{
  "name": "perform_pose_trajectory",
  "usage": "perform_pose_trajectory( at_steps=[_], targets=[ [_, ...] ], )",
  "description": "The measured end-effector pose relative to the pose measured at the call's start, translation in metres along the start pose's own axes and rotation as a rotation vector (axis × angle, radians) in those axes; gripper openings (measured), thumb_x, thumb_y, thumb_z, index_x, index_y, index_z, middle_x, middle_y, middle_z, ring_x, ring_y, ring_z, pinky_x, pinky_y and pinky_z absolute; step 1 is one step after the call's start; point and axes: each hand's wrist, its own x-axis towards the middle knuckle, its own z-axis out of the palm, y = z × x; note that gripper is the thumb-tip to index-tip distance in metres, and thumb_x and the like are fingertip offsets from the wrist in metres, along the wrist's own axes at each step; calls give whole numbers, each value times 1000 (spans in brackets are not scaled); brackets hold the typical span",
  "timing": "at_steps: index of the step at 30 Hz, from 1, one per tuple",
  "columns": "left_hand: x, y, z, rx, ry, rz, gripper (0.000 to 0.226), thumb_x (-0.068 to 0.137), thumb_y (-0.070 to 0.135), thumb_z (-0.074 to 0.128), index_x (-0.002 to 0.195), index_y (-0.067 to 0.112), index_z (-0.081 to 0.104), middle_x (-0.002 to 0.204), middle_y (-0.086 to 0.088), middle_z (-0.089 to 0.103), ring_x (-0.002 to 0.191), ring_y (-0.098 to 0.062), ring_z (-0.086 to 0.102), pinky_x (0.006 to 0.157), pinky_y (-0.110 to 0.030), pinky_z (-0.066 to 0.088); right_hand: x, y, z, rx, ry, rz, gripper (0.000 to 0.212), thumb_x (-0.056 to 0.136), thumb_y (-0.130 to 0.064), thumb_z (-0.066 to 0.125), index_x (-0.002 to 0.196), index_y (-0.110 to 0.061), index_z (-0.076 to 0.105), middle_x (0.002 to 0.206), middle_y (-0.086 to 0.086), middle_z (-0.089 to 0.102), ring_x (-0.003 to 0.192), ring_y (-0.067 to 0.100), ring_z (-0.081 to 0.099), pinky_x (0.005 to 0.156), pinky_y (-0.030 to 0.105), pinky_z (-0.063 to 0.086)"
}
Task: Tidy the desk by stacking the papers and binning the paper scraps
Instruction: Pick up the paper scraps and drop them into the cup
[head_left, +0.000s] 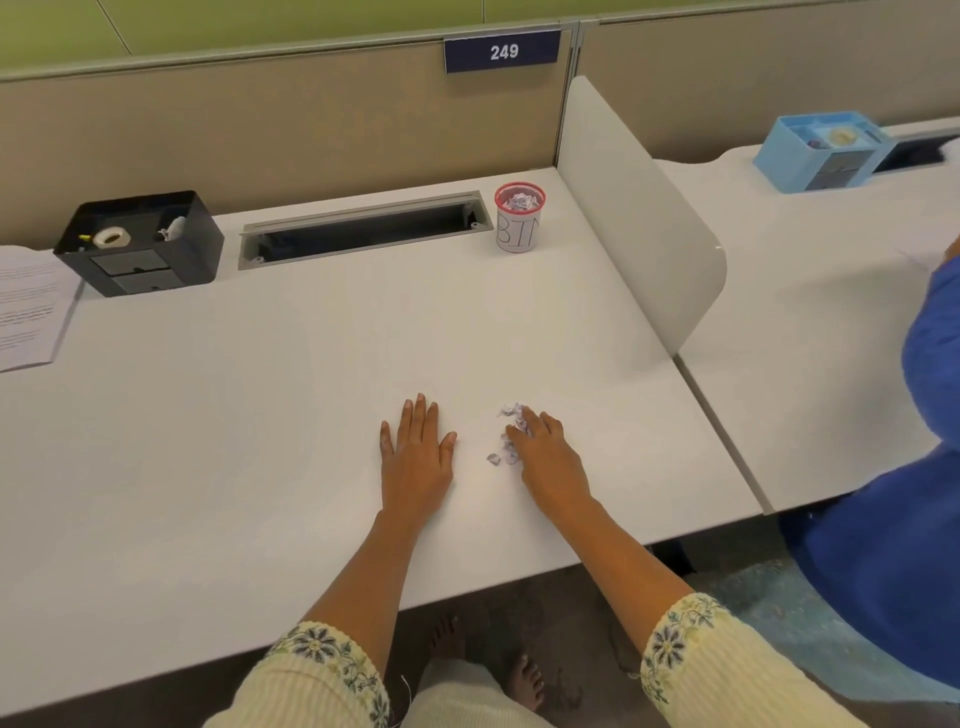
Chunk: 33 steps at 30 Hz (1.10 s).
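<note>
Smooth white desk (260, 415) in my cubicle: my left hand (415, 457) lies flat, right hand (545, 452) rests loose-fingered on crumpled paper scraps (511, 412), gripping nothing.

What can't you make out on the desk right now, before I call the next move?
Head view, papers: cut off by the left frame edge; print too small to read.
Head view, paper scraps: partly under the right hand; count unclear.
Head view, bin: its wall hides how full it is.
Head view, black organiser: small contents too blurred to identify.
</note>
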Motion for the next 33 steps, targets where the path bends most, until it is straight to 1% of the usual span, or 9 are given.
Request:
perform_pose_trajectory(
  at_steps=[4, 8, 14, 16, 19, 23, 27, 30, 33],
  targets=[
    [7, 0, 2, 3, -3, 2, 56, 104, 41, 21, 155, 18, 15, 163, 1, 5, 150, -13, -1, 121, -43, -4, 9, 4, -5, -55, 13, -42, 36, 93, -6, 49, 128, -14, 52, 144, -4, 42, 124, 21, 37, 68, 28, 47],
    [21, -2, 2, 8, 1, 11, 56, 104, 41, 22, 154, 18, 16, 163, 1, 6, 150, -13, 0, 121, -44, -2, 20, 4, -12, -156, 8, -82, 26, 94, -4, 45, 115, -10, 59, 133, 2, 48, 114, 25, 42, 63, 29, 40],
    [55, -1, -8, -3, 21, 28, 56, 103, 41, 24, 154, 16, 19, 163, 0, 9, 150, -14, 2, 121, -45, 0, 34, 2, -23, -126, 18, -36, 20, 88, -1, 46, 99, -8, 62, 106, 6, 56, 94, 25, 48, 62, 29, 33],
    [67, -2, -11, 8, 27, 46, 57, 103, 42, 23, 154, 16, 19, 163, 0, 9, 150, -14, 2, 120, -45, 2, 43, 2, -29, 44, 22, 74, 15, 84, -1, 50, 86, -6, 64, 93, 7, 59, 84, 26, 53, 62, 28, 35],
    [88, -1, -15, -1, 29, 60, 57, 103, 42, 23, 153, 15, 20, 163, -1, 9, 150, -15, 3, 121, -45, 3, 60, 8, -44, 450, -19, 306, 19, 82, -1, 59, 89, -6, 76, 88, 6, 71, 81, 24, 65, 68, 26, 48],
    [104, 2, -14, -14, -1, 86, 59, 103, 44, 20, 154, 15, 17, 163, 0, 6, 150, -14, 1, 121, -44, 3, 76, 24, -61, 854, -136, 476, 13, 77, 7, 66, 80, -1, 76, 77, 18, 71, 62, 20, 61, 72, 29, 53],
    [115, -1, -13, -26, -26, 106, 59, 103, 44, 20, 155, 15, 13, 163, 0, 4, 150, -14, -1, 121, -43, 2, 86, 27, -76, 1254, -159, 508, 17, 78, 14, 68, 95, 15, 70, 82, 16, 71, 62, 16, 67, 57, 20, 56],
    [120, -2, -12, -36, -40, 105, 60, 103, 43, 21, 155, 15, 11, 163, 0, 3, 150, -13, -3, 122, -41, 1, 98, 27, -84, 1454, -167, 525, 18, 79, 19, 64, 97, 19, 65, 89, 18, 71, 70, 18, 71, 60, 23, 59],
    [128, -6, -10, -29, -45, 95, 60, 103, 44, 22, 155, 15, 11, 163, 0, 2, 150, -13, -3, 122, -40, 0, 114, 27, -90, 1556, -204, 521, 13, 79, 22, 61, 90, 17, 66, 88, 18, 71, 74, 22, 72, 73, 31, 60]
  ],
)
